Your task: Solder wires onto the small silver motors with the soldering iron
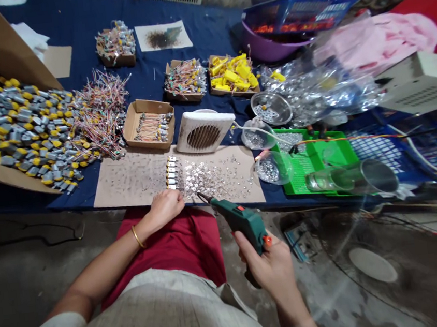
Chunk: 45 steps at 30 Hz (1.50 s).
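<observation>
My right hand is wrapped round the grip of a green electric screwdriver. Its dark tip points left, over small metal pieces scattered on a cardboard sheet. At the sheet's front edge, my left hand is closed with its fingers curled under; whatever they may hold is hidden. Just beyond those knuckles stands a short row of small silver motors with yellow ends. The screwdriver tip is a little to the right of my left hand, apart from it.
A white vent-like box stands behind the sheet. Left of it are a carton of wired motors and a large heap of motors. Yellow parts fill another carton. Right lie clear bowls and a green tray.
</observation>
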Available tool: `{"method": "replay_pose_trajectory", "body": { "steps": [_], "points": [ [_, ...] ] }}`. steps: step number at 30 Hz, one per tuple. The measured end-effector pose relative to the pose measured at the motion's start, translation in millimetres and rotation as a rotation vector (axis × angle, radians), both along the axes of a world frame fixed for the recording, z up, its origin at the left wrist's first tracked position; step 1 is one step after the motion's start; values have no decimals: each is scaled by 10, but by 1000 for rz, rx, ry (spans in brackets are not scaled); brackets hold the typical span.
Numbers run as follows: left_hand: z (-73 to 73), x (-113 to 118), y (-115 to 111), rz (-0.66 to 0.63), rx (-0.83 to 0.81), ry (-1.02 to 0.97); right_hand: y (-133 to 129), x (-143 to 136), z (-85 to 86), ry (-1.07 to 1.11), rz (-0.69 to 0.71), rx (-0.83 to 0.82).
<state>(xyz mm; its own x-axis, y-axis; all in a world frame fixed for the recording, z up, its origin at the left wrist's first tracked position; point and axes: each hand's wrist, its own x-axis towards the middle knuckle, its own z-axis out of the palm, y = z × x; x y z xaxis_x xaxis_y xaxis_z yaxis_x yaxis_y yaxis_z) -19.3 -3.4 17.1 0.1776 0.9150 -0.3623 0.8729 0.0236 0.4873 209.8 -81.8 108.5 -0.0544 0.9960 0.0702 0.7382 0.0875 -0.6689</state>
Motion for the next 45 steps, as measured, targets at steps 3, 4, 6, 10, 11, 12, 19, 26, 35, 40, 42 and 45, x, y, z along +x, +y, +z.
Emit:
{"method": "replay_pose_trajectory", "body": {
  "steps": [3,4,6,10,11,12,19,26,35,40,42,45],
  "points": [
    [17,0,5,3,-12,-6,30,8,-18,13,-61,-1],
    [18,0,6,2,-11,-11,39,5,-24,20,-78,-1],
    [16,0,8,0,-4,-17,51,-2,-34,37,-105,-4],
    [9,0,10,2,-4,-12,58,-5,-47,60,-120,-21],
    [9,0,11,4,-6,-11,59,-2,-50,62,-122,-22],
    [10,0,12,6,-8,-10,60,1,-53,62,-123,-21],
    [21,-3,20,-1,-8,-27,71,16,-66,60,-139,-34],
    [36,-10,28,6,-15,-17,54,21,-69,95,-155,-45],
    [5,-90,15,52,-23,-243,44,120,-99,107,-213,-69],
    [47,-520,81,342,-212,-788,15,329,-165,291,-410,-222],
    [51,-713,174,503,-202,-875,86,338,-203,433,-488,-264],
    [25,-978,275,654,-87,-743,272,190,-230,560,-497,-267]
  ]
}}
